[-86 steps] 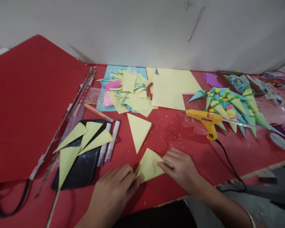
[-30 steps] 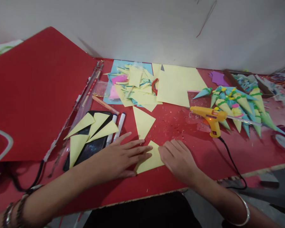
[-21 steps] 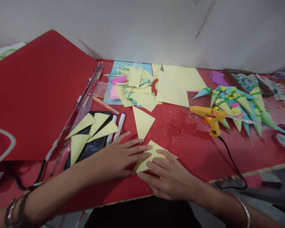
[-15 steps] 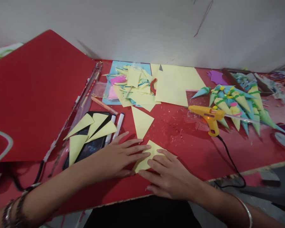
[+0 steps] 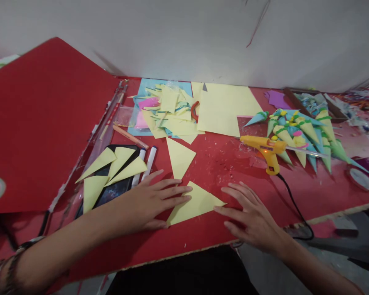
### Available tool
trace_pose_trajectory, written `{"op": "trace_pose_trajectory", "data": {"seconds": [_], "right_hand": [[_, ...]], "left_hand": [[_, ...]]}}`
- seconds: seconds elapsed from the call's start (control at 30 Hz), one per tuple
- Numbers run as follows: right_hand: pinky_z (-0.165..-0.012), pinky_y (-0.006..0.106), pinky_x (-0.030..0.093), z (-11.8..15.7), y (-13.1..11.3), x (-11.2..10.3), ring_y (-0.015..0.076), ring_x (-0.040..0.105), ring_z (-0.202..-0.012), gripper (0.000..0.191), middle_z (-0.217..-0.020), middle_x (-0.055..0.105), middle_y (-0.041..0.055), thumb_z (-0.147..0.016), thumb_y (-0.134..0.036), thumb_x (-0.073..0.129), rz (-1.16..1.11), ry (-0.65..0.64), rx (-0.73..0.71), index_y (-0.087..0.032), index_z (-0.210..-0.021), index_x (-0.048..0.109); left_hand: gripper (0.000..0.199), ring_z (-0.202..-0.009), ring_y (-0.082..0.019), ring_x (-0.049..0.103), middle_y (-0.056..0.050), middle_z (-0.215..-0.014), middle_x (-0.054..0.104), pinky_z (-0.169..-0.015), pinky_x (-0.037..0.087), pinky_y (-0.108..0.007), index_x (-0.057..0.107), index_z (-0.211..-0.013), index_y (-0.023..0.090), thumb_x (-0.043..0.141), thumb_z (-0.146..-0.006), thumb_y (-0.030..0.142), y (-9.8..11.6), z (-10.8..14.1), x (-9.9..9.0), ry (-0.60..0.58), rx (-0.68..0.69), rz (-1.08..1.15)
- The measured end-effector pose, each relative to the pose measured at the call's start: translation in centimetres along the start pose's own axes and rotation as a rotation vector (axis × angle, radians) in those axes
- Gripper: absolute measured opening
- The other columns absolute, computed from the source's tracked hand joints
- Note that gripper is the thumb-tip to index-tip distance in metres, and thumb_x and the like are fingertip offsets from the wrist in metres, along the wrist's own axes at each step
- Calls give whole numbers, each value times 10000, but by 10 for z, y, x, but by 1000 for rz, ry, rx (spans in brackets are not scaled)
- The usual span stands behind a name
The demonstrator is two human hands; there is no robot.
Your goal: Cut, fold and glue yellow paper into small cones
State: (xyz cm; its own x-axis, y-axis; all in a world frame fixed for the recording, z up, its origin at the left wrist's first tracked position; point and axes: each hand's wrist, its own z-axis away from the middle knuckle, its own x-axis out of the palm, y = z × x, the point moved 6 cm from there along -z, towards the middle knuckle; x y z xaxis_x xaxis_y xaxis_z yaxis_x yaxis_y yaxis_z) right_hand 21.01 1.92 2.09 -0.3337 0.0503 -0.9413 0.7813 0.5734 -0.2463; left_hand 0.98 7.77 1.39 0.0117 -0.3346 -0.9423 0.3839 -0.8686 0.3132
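Observation:
A pale yellow paper triangle [image 5: 197, 203] lies flat near the red table's front edge, its point to the right. Over its left side rest the spread fingertips of my left hand [image 5: 153, 200]. My right hand [image 5: 252, 215] has its fingers apart at the sheet's right tip, with the index finger or thumb close to the point. Just beyond, another yellow triangle [image 5: 181, 157] points toward me, its lower tip under my left fingers. Several cut yellow pieces [image 5: 95, 190] lie on a black phone-like device [image 5: 113, 191] to the left, beside two white markers [image 5: 149, 163].
A yellow glue gun [image 5: 264, 149] lies at the right, its black cord [image 5: 295, 207] running over the table edge. Behind it are decorated paper cones [image 5: 307, 127]. Paper scraps [image 5: 169, 108] and a large yellow sheet [image 5: 219, 108] lie at the back. A red board [image 5: 49, 123] stands left.
My right hand has slid right, off the middle of the yellow triangle to its tip, uncovering the paper. My left hand stays on its left side. The view has shifted slightly.

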Motion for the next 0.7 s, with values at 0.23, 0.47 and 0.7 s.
{"op": "trace_pose_trajectory", "data": {"seconds": [0.23,0.47,0.7], "right_hand": [[-939,474,377,12,15,-7,243,416,-1170,263,-1250,480,76,-818,-279,518,19,-6,24,-302,-1053,635],[-907,401,418,-4,16,-5,222,442,-1126,155,-1212,530,71,-834,-271,522,-85,65,81,-226,-879,663],[-826,337,466,-36,-2,14,180,530,-955,304,-1056,622,38,-816,-315,573,-27,-47,-113,-224,-1106,574]], "left_hand": [[559,-1276,-188,333,22,-1380,415,-1084,13,-386,284,-1347,347,439,-836,515,2,1,-3,5,-21,18],[574,-1282,-224,310,3,-1372,429,-1080,13,-396,345,-1320,265,551,-797,383,9,-3,-7,11,-5,-2],[557,-1189,-237,434,-78,-1282,510,-1070,145,-439,466,-1206,179,608,-701,365,22,-15,-19,33,-97,66]]}}
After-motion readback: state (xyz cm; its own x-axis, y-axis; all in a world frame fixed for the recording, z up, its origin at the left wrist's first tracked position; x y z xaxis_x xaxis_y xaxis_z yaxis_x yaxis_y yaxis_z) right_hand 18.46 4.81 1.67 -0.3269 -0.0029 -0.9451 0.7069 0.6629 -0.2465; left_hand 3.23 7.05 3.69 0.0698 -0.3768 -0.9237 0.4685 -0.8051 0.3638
